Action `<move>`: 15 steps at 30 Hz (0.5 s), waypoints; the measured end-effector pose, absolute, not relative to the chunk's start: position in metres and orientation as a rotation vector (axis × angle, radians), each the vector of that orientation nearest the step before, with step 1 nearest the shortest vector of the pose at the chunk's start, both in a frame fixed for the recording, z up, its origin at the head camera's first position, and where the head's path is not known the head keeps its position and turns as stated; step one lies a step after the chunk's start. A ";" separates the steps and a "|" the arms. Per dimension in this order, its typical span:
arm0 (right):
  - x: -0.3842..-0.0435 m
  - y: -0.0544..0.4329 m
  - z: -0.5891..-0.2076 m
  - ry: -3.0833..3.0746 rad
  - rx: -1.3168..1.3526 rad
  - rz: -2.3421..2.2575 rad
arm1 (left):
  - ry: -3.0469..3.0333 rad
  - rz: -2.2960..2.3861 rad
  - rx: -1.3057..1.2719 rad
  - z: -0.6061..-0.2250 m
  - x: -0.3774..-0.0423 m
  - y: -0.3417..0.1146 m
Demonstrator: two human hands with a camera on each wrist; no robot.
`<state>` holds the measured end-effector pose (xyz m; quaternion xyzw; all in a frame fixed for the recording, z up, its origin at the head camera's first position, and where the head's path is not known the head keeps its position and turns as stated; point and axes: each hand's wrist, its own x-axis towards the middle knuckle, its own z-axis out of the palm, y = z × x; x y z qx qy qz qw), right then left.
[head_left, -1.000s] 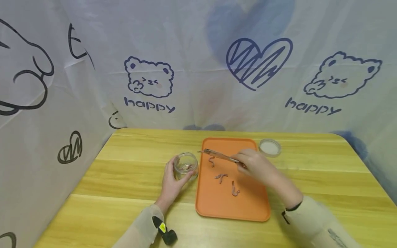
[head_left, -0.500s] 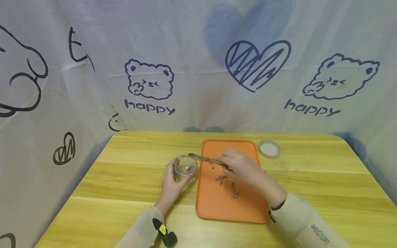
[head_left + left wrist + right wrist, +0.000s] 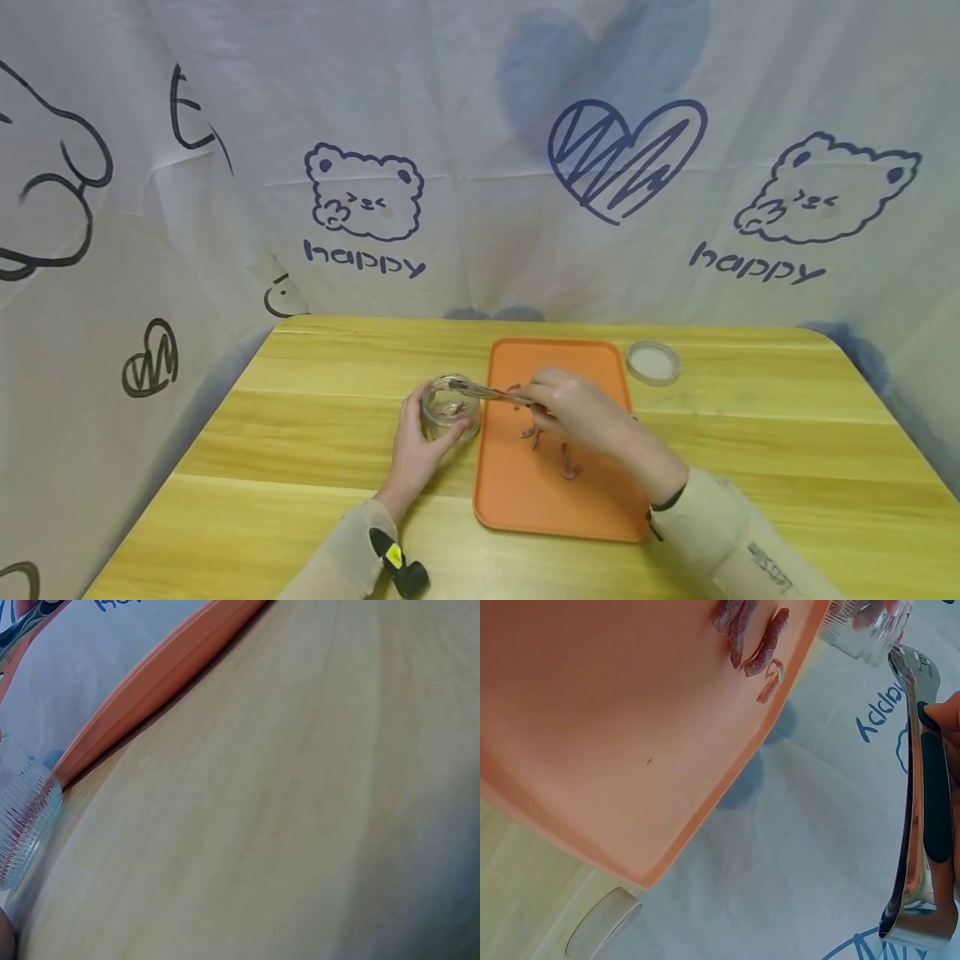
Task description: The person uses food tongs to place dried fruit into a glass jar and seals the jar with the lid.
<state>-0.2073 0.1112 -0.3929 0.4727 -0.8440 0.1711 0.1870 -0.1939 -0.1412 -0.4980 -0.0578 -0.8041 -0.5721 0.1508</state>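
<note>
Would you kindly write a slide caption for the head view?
Left hand grips a clear jar; right hand holds metal tongs at its mouth.

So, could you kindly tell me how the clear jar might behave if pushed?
The clear jar looks like glass, so it is probably rigid and could chip or break if knocked over. Its squat, wide shape suggests it would likely slide before tipping. The fine ridges on its side may add some grip.

The left wrist view crops the clear ribbed glass jar (image 3: pixel 28 814); the right hand (image 3: pixel 576 408) partly hides the orange rectangular tray (image 3: pixel 525 496).
</note>
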 end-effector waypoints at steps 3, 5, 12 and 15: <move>-0.208 0.110 -0.392 -2.396 1.331 0.492 | -2.306 -1.638 -0.171 -0.500 -0.195 -0.142; -0.208 0.110 -0.391 -2.413 1.332 0.503 | -2.310 -1.640 -0.165 -0.499 -0.195 -0.142; -0.210 0.110 -0.387 -2.455 1.328 0.538 | -2.323 -1.646 -0.155 -0.497 -0.196 -0.141; -0.210 0.109 -0.386 -2.464 1.334 0.538 | -2.324 -1.651 -0.148 -0.496 -0.196 -0.141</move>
